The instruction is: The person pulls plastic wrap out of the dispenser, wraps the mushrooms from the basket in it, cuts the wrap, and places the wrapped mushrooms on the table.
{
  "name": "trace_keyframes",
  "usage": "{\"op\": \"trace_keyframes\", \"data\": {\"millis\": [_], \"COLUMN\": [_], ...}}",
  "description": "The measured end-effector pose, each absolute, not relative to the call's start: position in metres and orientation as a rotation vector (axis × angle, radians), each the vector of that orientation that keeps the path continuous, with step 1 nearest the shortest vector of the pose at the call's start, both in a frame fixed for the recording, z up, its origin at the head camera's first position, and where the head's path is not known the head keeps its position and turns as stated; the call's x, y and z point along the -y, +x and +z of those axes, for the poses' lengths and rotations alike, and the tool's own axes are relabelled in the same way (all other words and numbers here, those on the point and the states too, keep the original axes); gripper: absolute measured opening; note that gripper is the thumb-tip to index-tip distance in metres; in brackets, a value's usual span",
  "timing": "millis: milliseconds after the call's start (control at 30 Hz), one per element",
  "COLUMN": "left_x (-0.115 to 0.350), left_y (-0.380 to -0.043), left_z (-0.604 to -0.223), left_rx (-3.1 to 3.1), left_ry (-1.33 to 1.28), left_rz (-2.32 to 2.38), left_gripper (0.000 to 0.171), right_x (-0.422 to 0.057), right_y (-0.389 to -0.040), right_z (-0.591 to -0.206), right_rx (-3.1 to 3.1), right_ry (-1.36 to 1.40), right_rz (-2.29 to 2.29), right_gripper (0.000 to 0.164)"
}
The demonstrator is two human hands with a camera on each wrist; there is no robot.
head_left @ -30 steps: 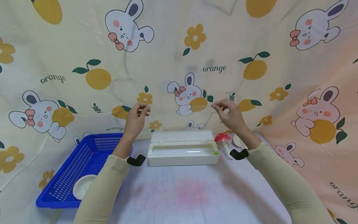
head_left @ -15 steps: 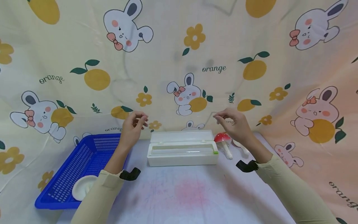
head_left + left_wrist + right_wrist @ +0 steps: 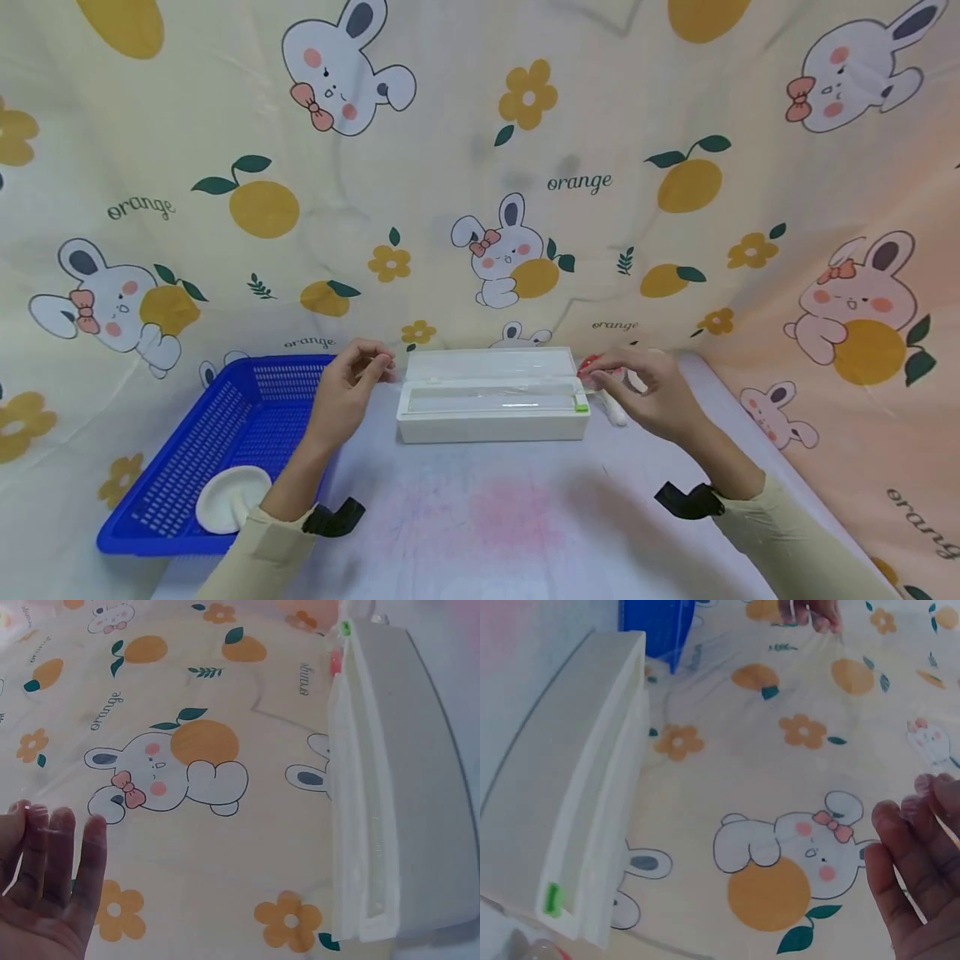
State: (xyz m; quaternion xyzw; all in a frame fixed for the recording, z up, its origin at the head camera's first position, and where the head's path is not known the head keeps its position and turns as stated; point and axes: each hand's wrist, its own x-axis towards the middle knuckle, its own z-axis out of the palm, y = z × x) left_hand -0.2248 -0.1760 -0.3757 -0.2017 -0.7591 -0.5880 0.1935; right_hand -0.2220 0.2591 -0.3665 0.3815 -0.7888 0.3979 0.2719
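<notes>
A white cling film dispenser (image 3: pixel 491 429) stands at the back of the table with its lid raised. Clear cling film (image 3: pixel 817 652) stretches between the hands, its creases faintly visible in the right wrist view. To the left of the dispenser, my left hand (image 3: pixel 348 396) pinches one side of the film between thumb and fingers. My right hand (image 3: pixel 656 396) pinches the other side at the dispenser's right end. Part of a red-capped mushroom (image 3: pixel 615 410) shows behind the right hand, which hides much of it. The film's exact edges are hard to see.
A blue plastic basket (image 3: pixel 123 525) sits at the left with a white mushroom (image 3: pixel 232 500) in it. A green slider (image 3: pixel 581 408) is on the dispenser's right end. Behind the table hangs a patterned cloth (image 3: pixel 435 167).
Both hands have come down and back towards the person, from above the dispenser to about its lid's height, still pinching the film. The dispenser and basket have not moved.
</notes>
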Motion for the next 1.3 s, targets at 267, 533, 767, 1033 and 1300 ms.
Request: {"op": "trace_keyframes", "data": {"millis": [267, 533, 767, 1033, 1300], "left_x": [0.181, 0.184, 0.183, 0.183, 0.187], "left_y": [-0.203, -0.184, -0.175, -0.166, -0.163], "left_z": [-0.398, -0.424, -0.447, -0.476, -0.503], "left_rx": [2.174, 2.321, 2.439, 2.605, 2.705], "left_ry": [-0.674, -0.695, -0.737, -0.837, -1.084], "left_rz": [-1.658, -1.503, -1.492, -1.488, -1.437], "left_gripper": [0.011, 0.009, 0.009, 0.004, 0.007], "right_x": [-0.268, -0.267, -0.263, -0.264, -0.267], "right_y": [-0.199, -0.185, -0.176, -0.173, -0.168], "right_z": [-0.390, -0.412, -0.434, -0.464, -0.494], "right_rx": [2.242, 2.320, 2.427, 2.474, 2.491], "right_ry": [1.105, 1.277, 1.403, 1.534, 1.579], "right_rz": [1.167, 1.238, 1.361, 1.378, 1.274], "right_gripper": [0.039, 0.041, 0.031, 0.021, 0.016]}}
